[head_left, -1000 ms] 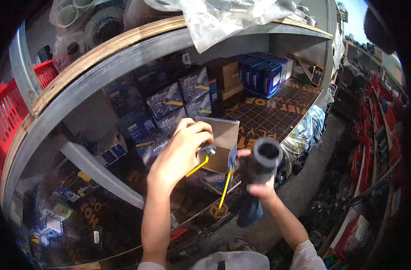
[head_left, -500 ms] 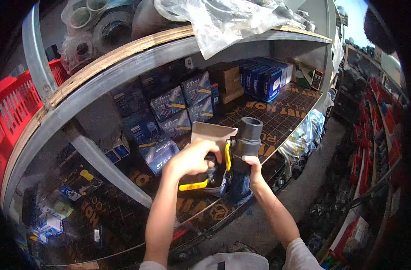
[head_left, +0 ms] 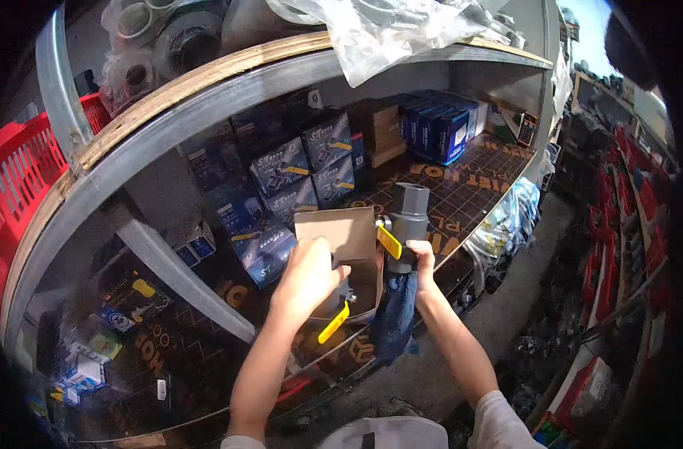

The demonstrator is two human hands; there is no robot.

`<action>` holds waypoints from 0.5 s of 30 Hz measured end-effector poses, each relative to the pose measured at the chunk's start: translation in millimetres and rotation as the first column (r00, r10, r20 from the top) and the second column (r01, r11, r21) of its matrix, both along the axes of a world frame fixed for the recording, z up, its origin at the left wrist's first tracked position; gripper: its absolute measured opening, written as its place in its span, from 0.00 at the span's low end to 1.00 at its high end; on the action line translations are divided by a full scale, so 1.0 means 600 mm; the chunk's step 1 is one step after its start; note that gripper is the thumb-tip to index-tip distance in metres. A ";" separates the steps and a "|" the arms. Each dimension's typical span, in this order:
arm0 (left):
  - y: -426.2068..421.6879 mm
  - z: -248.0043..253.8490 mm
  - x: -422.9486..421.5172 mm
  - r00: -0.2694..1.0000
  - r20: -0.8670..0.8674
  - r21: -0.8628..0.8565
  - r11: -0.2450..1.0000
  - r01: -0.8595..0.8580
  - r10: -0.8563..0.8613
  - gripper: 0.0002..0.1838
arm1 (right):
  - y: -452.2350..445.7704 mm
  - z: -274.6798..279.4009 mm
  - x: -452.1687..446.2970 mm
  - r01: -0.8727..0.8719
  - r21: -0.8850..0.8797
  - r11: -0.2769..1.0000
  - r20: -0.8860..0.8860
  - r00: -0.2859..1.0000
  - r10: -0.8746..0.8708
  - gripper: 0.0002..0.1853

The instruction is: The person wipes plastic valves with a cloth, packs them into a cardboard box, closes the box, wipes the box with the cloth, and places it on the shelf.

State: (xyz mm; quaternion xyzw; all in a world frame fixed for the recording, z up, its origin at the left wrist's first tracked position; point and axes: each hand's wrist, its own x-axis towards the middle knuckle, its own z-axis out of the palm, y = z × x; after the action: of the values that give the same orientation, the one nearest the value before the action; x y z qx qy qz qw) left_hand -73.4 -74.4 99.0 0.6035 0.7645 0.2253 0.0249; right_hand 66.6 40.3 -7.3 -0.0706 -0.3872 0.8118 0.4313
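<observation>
A grey plastic ball valve (head_left: 410,213) with a yellow lever (head_left: 388,242) stands upright in my right hand (head_left: 422,262). Dark blue cloth (head_left: 395,318) hangs from its lower end, below my fingers. To its left is a cardboard box (head_left: 345,233) with its flap raised. My left hand (head_left: 309,278) reaches in at the box's left side, fingers closed around a second ball valve (head_left: 344,298). That valve's yellow lever (head_left: 334,323) sticks out towards me, while my hand and the box hide much of its body.
Blue valve boxes (head_left: 280,168) are stacked behind on the plywood shelf (head_left: 431,183), with more blue boxes (head_left: 438,131) farther right. A slanted metal brace (head_left: 184,269) stands left of my arm. The upper shelf edge (head_left: 229,71) runs overhead. A red basket (head_left: 23,168) is at far left.
The box flap now shows more fully. My left hand has shifted slightly left and down, and the second valve's lever has tilted. The valve in my right hand has turned and moved slightly upward.
</observation>
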 end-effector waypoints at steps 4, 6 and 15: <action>-0.012 0.011 -0.008 0.995 -0.078 0.074 0.995 0.067 -0.061 0.21 | 0.002 0.013 -0.004 -0.034 -0.037 0.999 0.025 0.999 0.035 0.29; -0.025 0.035 0.001 0.993 -0.083 0.119 0.989 0.088 -0.078 0.19 | -0.004 0.025 -0.005 -0.027 -0.106 0.994 0.068 0.997 0.034 0.28; -0.008 0.072 -0.004 0.772 -0.091 0.292 0.724 0.625 -0.629 0.18 | -0.008 0.036 -0.012 -0.016 -0.154 0.988 0.009 1.000 0.017 0.32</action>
State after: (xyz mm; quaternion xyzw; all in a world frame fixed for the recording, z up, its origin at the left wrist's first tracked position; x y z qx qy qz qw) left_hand -75.9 -79.1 142.0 0.8207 0.4709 0.3235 0.0113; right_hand 59.5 35.5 14.2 -0.1046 -0.3260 0.8425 0.4159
